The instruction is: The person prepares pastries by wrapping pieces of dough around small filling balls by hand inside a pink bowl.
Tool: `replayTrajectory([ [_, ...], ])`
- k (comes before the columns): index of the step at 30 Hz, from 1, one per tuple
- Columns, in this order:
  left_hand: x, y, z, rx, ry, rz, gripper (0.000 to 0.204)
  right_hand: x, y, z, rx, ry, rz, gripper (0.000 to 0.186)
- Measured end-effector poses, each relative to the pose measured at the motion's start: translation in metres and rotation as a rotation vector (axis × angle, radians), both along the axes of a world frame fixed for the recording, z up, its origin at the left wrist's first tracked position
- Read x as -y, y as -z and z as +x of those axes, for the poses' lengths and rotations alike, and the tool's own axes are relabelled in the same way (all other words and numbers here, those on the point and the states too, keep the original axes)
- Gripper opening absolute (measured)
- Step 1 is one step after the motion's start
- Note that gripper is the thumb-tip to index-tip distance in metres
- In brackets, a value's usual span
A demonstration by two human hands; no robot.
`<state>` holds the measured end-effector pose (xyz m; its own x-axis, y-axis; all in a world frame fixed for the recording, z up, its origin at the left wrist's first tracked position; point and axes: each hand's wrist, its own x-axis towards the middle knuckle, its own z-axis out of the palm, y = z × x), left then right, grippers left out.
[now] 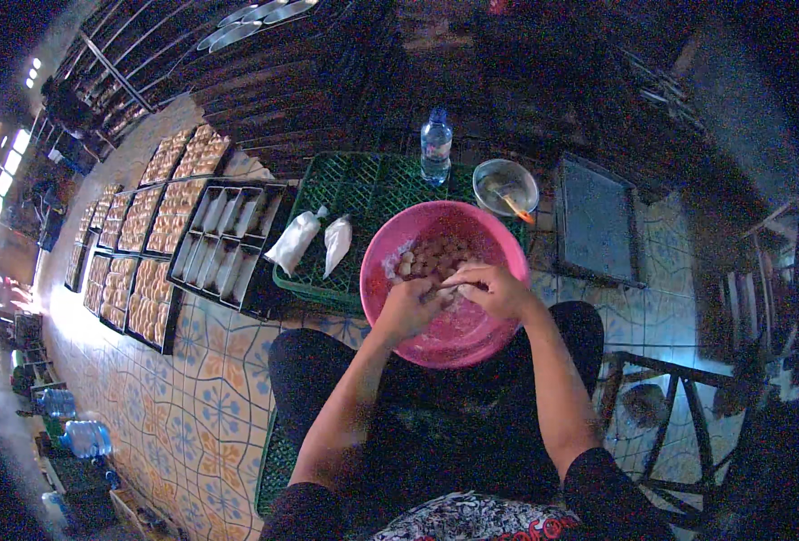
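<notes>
Holding my left hand and right hand over a pink basin, both curled, grip unclear, small balls beyond.

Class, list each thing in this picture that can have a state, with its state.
Pink basin: upright, uncovered
Dough balls: clustered in the basin
Left hand: inside the basin, fingers bent
Right hand: inside the basin, fingers bent
Plastic bottle: upright, capped
Bowl: upright, utensil leaning inside
White bags: filled, lying on green crate
Buns: in rows on black trays
Loaf tins: open-topped
</notes>
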<state>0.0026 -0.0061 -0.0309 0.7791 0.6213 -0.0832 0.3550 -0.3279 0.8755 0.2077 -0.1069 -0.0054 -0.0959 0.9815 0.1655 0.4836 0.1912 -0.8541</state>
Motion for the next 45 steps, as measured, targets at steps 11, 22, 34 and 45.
replayTrajectory([
  [11, -0.007, 0.022, -0.006, -0.035, 0.131, 0.038, 0.029, 0.004, 0.003, -0.017, 0.274, 0.058, 0.165, 0.029],
  [22, 0.007, -0.005, 0.01, -0.648, 0.294, 0.318, 0.032, 0.007, 0.01, -0.007, 0.363, 0.098, 0.138, 0.018],
  [34, 0.007, 0.067, 0.006, -0.411, 0.282, 0.446, 0.023, 0.014, 0.003, 0.007, -0.411, 0.431, -0.041, 0.03],
  [45, -0.009, -0.025, -0.005, 0.202, -0.105, -0.956, 0.038, 0.001, 0.009, -0.027, 0.159, 0.378, 0.083, 0.027],
])
